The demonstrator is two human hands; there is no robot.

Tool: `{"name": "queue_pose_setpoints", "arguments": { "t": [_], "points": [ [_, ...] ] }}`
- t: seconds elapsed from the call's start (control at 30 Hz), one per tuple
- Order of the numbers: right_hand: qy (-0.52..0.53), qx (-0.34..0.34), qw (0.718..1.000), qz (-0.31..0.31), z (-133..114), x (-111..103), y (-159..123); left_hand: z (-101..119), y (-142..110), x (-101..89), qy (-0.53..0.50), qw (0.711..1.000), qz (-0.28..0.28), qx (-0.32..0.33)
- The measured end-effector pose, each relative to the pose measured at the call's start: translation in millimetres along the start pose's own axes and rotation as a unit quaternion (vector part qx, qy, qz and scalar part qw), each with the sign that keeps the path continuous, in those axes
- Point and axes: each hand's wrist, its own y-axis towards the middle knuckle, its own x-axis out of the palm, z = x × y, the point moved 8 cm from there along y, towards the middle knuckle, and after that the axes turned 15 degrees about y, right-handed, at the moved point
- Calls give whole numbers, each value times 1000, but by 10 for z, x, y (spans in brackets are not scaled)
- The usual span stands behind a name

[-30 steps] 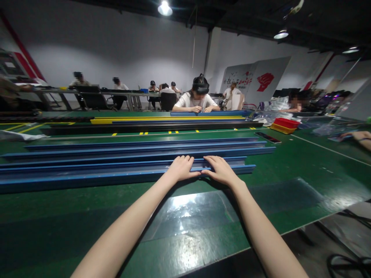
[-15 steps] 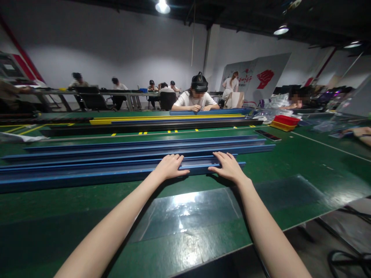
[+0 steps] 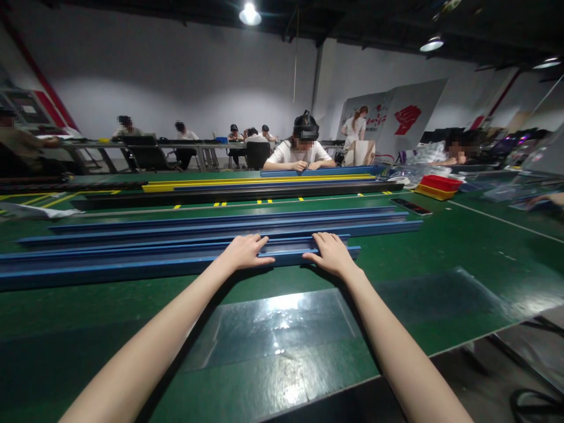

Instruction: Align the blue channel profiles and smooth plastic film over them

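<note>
In the head view, the left hand [image 3: 244, 251] lies across the nearest blue rail [image 3: 132, 270], a little way in from the rail's right end. Its fingers bend over the top towards the far edge, and its thumb points right along the near side. The right hand [image 3: 331, 252] sits just beside that end, fingers over the far edge and thumb pointing left along the near side. Each hand is part closed and has hold of the rail between fingers and thumb; how hard they press, I cannot tell. The hands are apart, with a stretch of rail showing between them.

The rail lies flat on the green table [image 3: 462, 247] and runs out past the left edge of the view. More blue rail [image 3: 379, 228] lies just beyond it, roughly parallel. Farther back are a black rail [image 3: 220, 197] and a yellow rail [image 3: 264, 183]. A phone [image 3: 410, 206] lies to the right, near a red tray [image 3: 440, 183]. A clear sheet [image 3: 282, 329] lies between the forearms. Across the table, a co-worker [image 3: 299, 155] in a white top leans over the far side.
</note>
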Motion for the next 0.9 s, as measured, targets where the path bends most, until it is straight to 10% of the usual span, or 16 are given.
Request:
{"name": "queue_pose_setpoints", "arguments": {
  "t": [0.47,0.9],
  "points": [
    [36,0,999,17,205,-94,-124,-216,-247,79,-2,1000,-4,-16],
    [-2,-22,1000,8,-281,10,2,209,150,-148,-61,997,25,-35]
  ]
}}
